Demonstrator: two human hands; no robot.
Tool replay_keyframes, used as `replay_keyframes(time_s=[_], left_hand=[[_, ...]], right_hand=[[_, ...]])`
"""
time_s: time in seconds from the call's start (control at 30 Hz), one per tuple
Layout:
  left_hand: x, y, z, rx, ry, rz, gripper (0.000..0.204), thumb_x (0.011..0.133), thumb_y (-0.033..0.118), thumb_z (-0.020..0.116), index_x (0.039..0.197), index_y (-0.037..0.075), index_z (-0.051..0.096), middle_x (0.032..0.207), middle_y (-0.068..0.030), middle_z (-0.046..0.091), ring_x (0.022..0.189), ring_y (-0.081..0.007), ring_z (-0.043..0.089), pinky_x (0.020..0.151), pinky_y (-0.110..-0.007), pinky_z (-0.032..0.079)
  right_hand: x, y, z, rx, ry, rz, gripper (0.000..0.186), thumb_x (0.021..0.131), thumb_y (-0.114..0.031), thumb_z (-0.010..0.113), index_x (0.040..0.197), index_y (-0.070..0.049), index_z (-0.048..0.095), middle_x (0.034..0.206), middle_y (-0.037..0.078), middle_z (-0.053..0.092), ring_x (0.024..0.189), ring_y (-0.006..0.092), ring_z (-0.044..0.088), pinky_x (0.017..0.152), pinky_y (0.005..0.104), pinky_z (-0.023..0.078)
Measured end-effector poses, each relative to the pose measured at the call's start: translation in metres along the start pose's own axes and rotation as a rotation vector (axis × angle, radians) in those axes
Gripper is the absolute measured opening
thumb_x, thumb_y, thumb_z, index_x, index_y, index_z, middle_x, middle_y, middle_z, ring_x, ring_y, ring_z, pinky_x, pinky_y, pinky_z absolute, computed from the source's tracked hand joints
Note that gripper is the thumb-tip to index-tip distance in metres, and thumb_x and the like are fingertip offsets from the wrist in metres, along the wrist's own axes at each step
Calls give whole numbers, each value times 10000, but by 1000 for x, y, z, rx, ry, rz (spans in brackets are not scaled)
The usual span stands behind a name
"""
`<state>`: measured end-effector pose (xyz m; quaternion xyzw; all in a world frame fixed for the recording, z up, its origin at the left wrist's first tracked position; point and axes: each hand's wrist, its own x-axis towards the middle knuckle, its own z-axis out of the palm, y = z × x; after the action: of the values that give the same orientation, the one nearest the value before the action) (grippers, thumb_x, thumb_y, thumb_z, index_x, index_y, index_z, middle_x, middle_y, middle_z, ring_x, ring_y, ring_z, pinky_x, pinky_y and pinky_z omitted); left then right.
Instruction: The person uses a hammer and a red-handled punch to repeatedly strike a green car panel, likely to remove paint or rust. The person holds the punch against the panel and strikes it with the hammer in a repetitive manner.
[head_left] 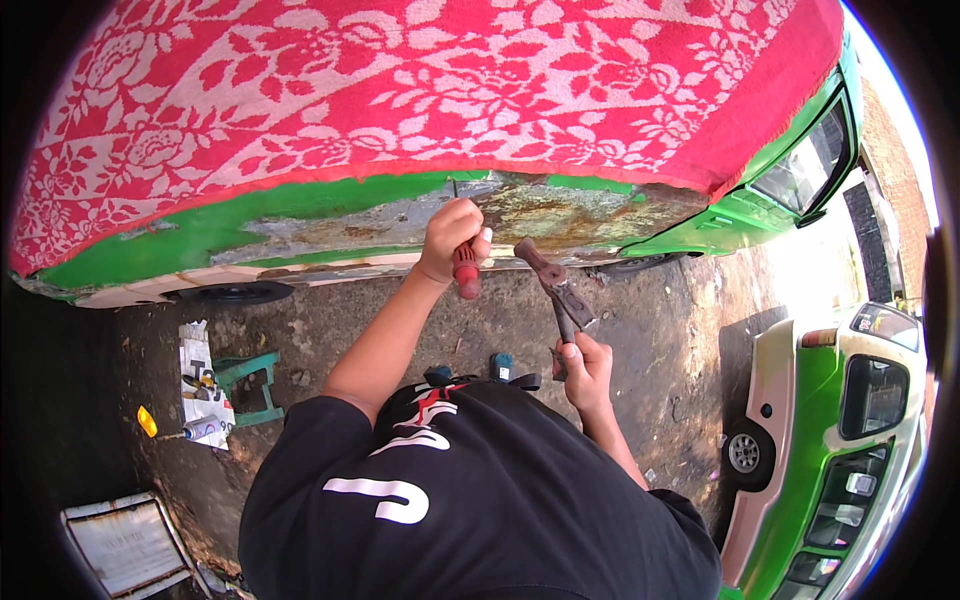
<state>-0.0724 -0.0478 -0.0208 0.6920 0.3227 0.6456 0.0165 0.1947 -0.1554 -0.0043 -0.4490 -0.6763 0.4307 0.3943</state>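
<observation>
My left hand (455, 242) is closed around a screwdriver with a red handle (466, 276). Its thin shaft sticks out past my fist toward the side panel (570, 212) of a green vehicle; whether the tip touches the metal I cannot tell. That panel is scraped, with bare grey and rusty brown patches. In my right hand (586, 370) a worn, rusty hammer (541, 264) is gripped by its handle, its head raised to the right of the screwdriver and apart from it. A red and white floral cloth (420, 95) covers the vehicle above the panel.
At left on the dirty ground stand a green stool (248, 385), newspaper (195, 350) with tools on it, a spray can (203, 428) and a yellow object (147, 420). A white framed panel (125, 545) lies lower left. Another green and white van (785, 480) stands at right.
</observation>
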Motion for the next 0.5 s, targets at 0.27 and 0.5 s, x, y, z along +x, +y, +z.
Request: replay_keyframes(time_s=[0.27, 0.5], left_hand=[[3, -3, 4, 51, -5, 23, 235, 757, 19, 627, 646, 25, 421, 652, -100, 444, 555, -285, 467, 509, -387, 383], [14, -6, 11, 52, 6, -17, 290, 741, 15, 633, 617, 28, 371, 597, -109, 371, 504, -304, 428, 470, -406, 352]], right_hand=[[0, -1, 5, -17, -7, -6, 416, 951, -337, 580, 698, -7, 573, 513, 42, 542, 477, 132, 575, 464, 286, 425], [-16, 18, 13, 43, 21, -130, 351, 920, -282, 602, 704, -6, 590, 538, 64, 544, 459, 174, 560, 463, 302, 424]])
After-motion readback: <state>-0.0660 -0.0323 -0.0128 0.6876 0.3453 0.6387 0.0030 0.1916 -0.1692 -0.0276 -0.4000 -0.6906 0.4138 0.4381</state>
